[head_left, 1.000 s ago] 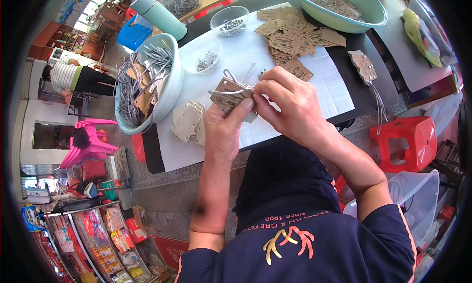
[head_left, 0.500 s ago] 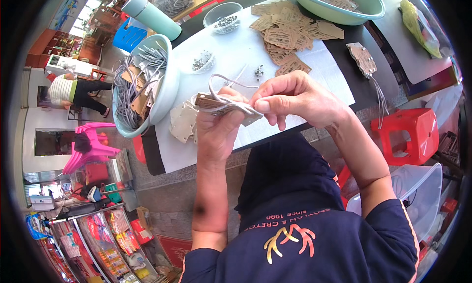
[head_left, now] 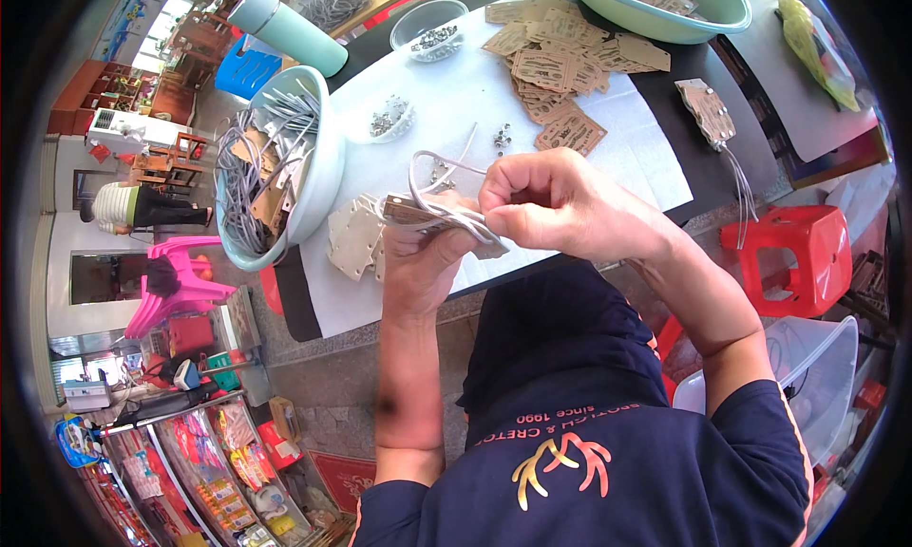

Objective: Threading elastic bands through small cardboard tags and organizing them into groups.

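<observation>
We took the white, broad paper sheet [head_left: 646, 167] as landmark. At its left edge stood the pale-blue, oval plastic basin [head_left: 328, 158], holding grey cords [head_left: 256, 186]; on its far right portion lay the pile of tan, flat cards [head_left: 560, 63]. Above its near part, the left hand [head_left: 418, 262] was closed, thumb uppermost, on the brown, flat card [head_left: 404, 211]. The right hand [head_left: 570, 205] had thumb and forefinger pinched together, apparently on the grey, thin, flexible cord [head_left: 465, 222] lying across that card; exact contact was hidden. We judged the card light and fairly stiff, best held by its edges; the cord springy, best pinched close to the card. Small, silver metal pieces [head_left: 502, 139] lay loose on the sheet.
</observation>
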`<state>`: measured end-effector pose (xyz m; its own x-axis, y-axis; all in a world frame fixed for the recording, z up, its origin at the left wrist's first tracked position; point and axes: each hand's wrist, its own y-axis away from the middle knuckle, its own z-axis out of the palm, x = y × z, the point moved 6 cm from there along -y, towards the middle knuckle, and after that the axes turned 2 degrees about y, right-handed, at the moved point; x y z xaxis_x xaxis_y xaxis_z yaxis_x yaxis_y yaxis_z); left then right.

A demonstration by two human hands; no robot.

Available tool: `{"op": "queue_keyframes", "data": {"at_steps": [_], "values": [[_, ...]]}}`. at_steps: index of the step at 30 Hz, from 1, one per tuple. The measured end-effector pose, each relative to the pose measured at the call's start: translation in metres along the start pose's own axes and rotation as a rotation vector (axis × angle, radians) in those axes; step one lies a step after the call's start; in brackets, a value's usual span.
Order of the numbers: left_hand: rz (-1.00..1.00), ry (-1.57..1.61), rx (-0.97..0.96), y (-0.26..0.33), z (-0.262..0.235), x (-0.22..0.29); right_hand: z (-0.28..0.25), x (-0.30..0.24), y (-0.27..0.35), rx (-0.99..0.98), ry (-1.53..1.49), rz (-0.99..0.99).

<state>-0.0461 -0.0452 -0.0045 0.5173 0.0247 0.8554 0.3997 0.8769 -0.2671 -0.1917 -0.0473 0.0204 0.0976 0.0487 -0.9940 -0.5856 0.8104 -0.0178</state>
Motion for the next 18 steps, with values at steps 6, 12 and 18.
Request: {"op": "queue_keyframes", "data": {"at_steps": [6, 12, 18], "values": [[0.009, -0.059, -0.004, 0.002, -0.002, -0.003, -0.003, 0.005, -0.001, -0.027, -0.01, 0.011], [-0.028, 0.032, 0.059, 0.002, 0.001, -0.004, -0.008, -0.004, 0.003, -0.012, -0.006, 0.004], [-0.066, 0.028, 0.071, 0.002, -0.003, -0.007, -0.009, 0.002, 0.003, 0.073, -0.075, 0.012]]}}
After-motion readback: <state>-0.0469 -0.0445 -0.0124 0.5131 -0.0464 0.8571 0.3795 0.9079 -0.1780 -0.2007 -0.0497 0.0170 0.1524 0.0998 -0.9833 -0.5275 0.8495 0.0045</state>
